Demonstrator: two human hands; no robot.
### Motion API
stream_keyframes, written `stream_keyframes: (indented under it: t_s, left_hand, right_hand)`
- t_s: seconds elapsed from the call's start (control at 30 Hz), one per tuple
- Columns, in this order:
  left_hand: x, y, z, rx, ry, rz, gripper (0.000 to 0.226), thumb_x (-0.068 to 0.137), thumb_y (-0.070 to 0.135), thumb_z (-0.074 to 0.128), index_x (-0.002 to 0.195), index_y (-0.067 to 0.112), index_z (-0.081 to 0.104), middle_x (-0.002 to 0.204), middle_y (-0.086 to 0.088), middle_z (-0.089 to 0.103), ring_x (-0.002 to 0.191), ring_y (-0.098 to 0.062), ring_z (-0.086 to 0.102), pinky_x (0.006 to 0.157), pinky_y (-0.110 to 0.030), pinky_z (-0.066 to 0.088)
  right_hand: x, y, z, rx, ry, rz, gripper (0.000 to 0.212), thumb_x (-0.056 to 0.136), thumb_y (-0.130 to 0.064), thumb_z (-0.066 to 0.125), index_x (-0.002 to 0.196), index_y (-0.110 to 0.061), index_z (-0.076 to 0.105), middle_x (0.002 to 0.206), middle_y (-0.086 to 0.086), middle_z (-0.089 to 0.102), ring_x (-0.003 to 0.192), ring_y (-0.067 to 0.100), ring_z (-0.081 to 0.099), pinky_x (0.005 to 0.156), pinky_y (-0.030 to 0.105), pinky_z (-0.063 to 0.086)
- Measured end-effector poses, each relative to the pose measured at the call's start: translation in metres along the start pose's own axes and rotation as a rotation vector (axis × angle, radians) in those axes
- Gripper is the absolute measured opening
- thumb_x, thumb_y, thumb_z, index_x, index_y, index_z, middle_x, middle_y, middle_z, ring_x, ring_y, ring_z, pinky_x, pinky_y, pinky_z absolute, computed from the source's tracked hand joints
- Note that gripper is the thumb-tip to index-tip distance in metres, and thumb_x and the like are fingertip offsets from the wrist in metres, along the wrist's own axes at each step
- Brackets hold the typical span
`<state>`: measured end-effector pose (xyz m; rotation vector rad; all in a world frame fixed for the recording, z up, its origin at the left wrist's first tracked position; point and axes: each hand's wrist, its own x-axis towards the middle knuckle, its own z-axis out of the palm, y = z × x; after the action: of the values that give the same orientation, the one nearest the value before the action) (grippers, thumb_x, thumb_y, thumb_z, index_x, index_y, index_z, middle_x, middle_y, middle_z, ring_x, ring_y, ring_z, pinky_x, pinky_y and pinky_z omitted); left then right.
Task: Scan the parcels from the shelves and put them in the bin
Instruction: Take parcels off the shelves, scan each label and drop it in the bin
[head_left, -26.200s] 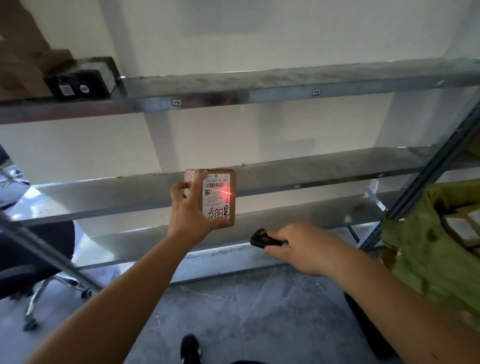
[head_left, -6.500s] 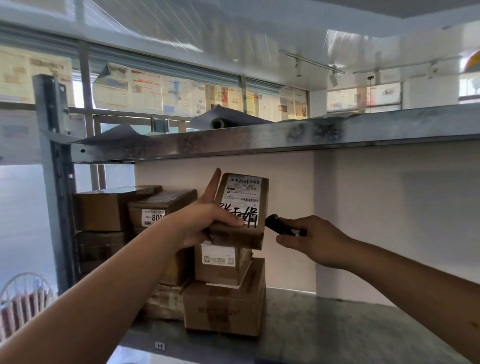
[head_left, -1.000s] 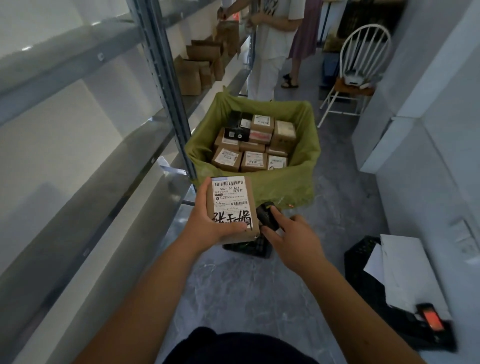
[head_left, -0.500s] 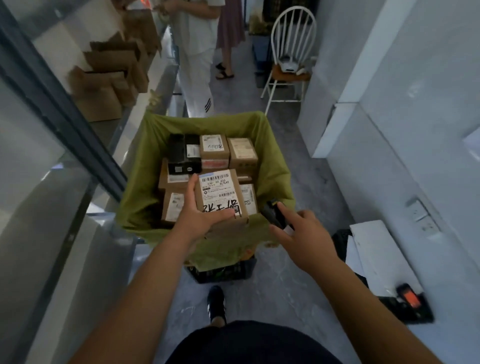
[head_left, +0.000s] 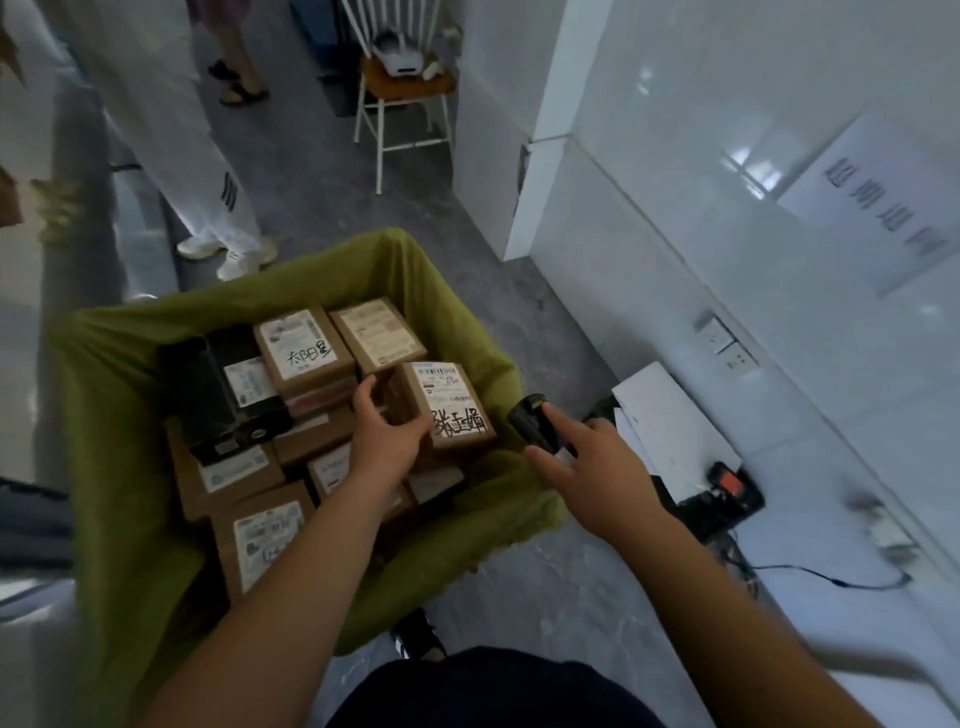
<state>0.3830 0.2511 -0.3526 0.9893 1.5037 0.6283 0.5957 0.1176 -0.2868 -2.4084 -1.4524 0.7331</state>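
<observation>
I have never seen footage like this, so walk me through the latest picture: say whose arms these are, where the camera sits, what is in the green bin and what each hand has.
No machine here: the arms belong to a person wearing a camera on the head, so the one view looks forward and down over their own hands. The left hand grips a small cardboard parcel with a printed label and handwriting on it, held over the bin, a container lined with green cloth. Inside it lie many other parcels: brown boxes with labels, such as one at the far side, and a black box. The right hand holds a small black scanner beside the bin's rim. Around it is grey floor, a white chair further off, and another person's legs in white trousers.
</observation>
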Motion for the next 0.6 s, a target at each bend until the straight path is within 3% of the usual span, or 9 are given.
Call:
stream_keyframes:
  t_s: [0.2,0.3,0.4,0.47,0.6]
  left_hand:
    - [0.013,-0.012,0.013,0.198,-0.109,-0.033,0.094,0.094,0.011,0.072,0.161,0.044,0.016,0.159,-0.004,0.045,0.137,-0.030,0.052,0.109,-0.051,0.049]
    - [0.007,-0.013,0.022,0.199,-0.080,-0.021,0.078,0.102,0.030,0.065,0.162,0.042,0.016,0.160,-0.005,0.044,0.140,-0.032,0.049,0.111,-0.049,0.045]
    - [0.010,-0.012,0.032,0.190,-0.072,-0.045,0.098,0.093,0.048,0.075,0.164,0.038,0.008,0.164,-0.006,0.040,0.142,-0.034,0.047,0.113,-0.055,0.045]
    - [0.013,-0.011,0.036,0.162,-0.042,-0.084,0.106,0.090,0.045,0.079,0.165,0.036,0.004,0.167,-0.006,0.034,0.145,-0.034,0.044,0.115,-0.057,0.043]
    - [0.010,-0.014,0.042,0.008,0.060,-0.138,0.095,0.098,0.027,0.072,0.166,0.033,0.006,0.164,-0.010,0.038,0.142,-0.034,0.046,0.109,-0.044,0.043]
  right_hand:
    - [0.002,0.009,0.002,0.012,-0.020,0.066,0.072,0.092,-0.073,0.051,0.157,-0.051,0.030,0.114,0.000,0.049,0.098,0.020,0.057,0.088,0.042,0.055]
    - [0.005,0.010,0.004,0.032,-0.038,0.049,0.070,0.093,-0.071,0.053,0.156,-0.051,0.032,0.115,-0.001,0.048,0.099,0.019,0.057,0.089,0.041,0.055]
    - [0.013,0.012,0.003,0.054,-0.058,0.011,0.070,0.092,-0.069,0.055,0.156,-0.049,0.034,0.116,0.001,0.050,0.100,0.019,0.058,0.090,0.043,0.055]
    - [0.018,0.015,0.001,0.055,-0.087,-0.027,0.070,0.093,-0.068,0.056,0.156,-0.049,0.034,0.117,0.001,0.050,0.102,0.020,0.058,0.091,0.043,0.055]
    - [0.029,0.025,-0.009,0.027,-0.162,-0.121,0.069,0.094,-0.067,0.056,0.157,-0.048,0.034,0.122,0.002,0.050,0.106,0.021,0.059,0.092,0.042,0.054]
